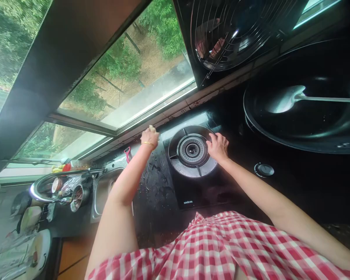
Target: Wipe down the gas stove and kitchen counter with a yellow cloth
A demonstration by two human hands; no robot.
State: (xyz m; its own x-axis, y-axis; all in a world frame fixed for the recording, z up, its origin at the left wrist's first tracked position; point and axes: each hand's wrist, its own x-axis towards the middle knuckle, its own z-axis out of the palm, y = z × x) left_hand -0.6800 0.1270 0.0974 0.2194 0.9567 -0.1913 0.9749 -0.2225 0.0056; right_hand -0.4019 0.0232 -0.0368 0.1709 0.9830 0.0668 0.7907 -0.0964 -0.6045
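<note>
My left hand [150, 138] is closed at the back of the counter near the window sill, left of the stove. A crumpled pale cloth [152, 128] pokes out beyond its fingers; most of it is hidden in the grip. My right hand [218, 146] curls its fingers over the right edge of the round metal pan support [198, 171] around the gas burner [192, 150]. Beneath lies the black glass stove top [204, 194]. Wet marks and small specks cover the dark counter [155, 182] between the stove and the sink.
On the right, a large black wok [294, 134] holds a metal spatula [285, 99]. A control knob [264, 170] sits below it. To the left are the sink [100, 194], a curved faucet [37, 190], a red-handled peeler [127, 154] and a metal pot [80, 197]. A range hood [236, 35] hangs above.
</note>
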